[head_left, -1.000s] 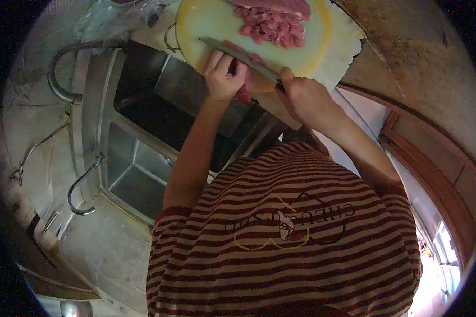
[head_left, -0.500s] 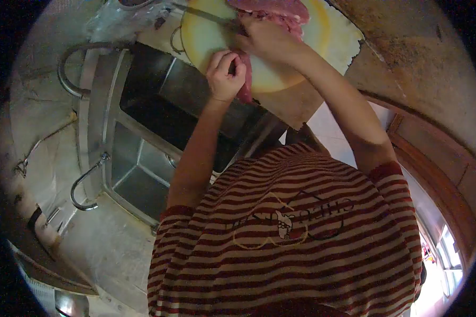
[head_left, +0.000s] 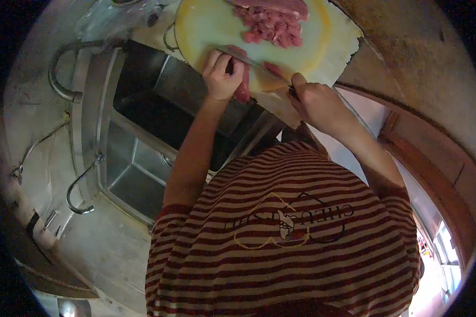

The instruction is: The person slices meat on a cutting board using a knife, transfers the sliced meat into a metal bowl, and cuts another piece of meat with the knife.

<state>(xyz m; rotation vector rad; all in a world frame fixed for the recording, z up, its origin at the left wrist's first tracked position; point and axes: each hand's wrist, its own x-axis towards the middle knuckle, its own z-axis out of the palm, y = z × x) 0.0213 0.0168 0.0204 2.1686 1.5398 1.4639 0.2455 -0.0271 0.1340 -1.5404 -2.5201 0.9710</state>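
Note:
My left hand point(head_left: 221, 79) is closed on a strip of raw meat point(head_left: 243, 91), pressing it down at the near edge of a round pale cutting board point(head_left: 314, 50). My right hand point(head_left: 322, 108) grips the handle of a knife point(head_left: 256, 65), at the board's near right. The blade points left across the strip's upper end, close to my left fingertips. A small piece of meat point(head_left: 273, 67) lies against the blade's far side. Farther back on the board are a heap of chopped meat point(head_left: 275, 27) and a larger slab of meat point(head_left: 285, 5).
Left of the board is a metal double sink point(head_left: 137, 158) with curved faucets point(head_left: 79, 195). A thin metal ring point(head_left: 169, 37) sticks out from the board's left edge. Worn brown counter point(head_left: 402, 53) extends to the right. Clear plastic point(head_left: 111, 21) lies at the upper left.
My right hand has moved from beside the chopped heap toward me, bringing the knife to the meat strip. The heap is now uncovered. My left hand stays on the strip.

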